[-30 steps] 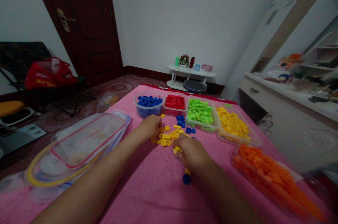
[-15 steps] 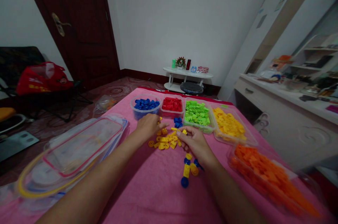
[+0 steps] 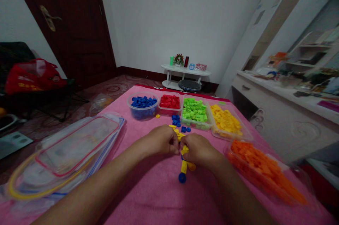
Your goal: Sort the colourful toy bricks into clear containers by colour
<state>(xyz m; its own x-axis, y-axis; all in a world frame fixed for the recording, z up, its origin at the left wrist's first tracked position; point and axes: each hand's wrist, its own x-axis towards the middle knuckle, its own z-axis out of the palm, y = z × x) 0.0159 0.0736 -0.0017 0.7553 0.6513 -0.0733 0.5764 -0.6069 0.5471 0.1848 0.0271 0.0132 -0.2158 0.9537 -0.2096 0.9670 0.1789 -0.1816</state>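
The yellow-and-blue plastic block assembly (image 3: 184, 167) looks smooth. Matt, soft-looking pink cloth (image 3: 159, 193) lies beneath. The round, clear tub (image 3: 143, 115) is glossy plastic.

A home interior
Beyond the right grip (image 3: 197, 149), a white stand (image 3: 186, 70) holds a flowering plant (image 3: 178, 59); well left of that grip is a dark panelled door (image 3: 69, 23).

Ahead of me I see a plain pale wall (image 3: 148, 20) with a dark baseboard (image 3: 143, 73) along its foot, in dim light. On my far left is a dark reddish-brown door (image 3: 71, 23) with a lever handle (image 3: 49, 18); a dark chair (image 3: 14, 51) stands nearer. At the far side, a low white stand (image 3: 185, 70) rests on reddish patterned floor (image 3: 122, 85). On my right runs a white cabinet (image 3: 275, 115), its top cluttered.
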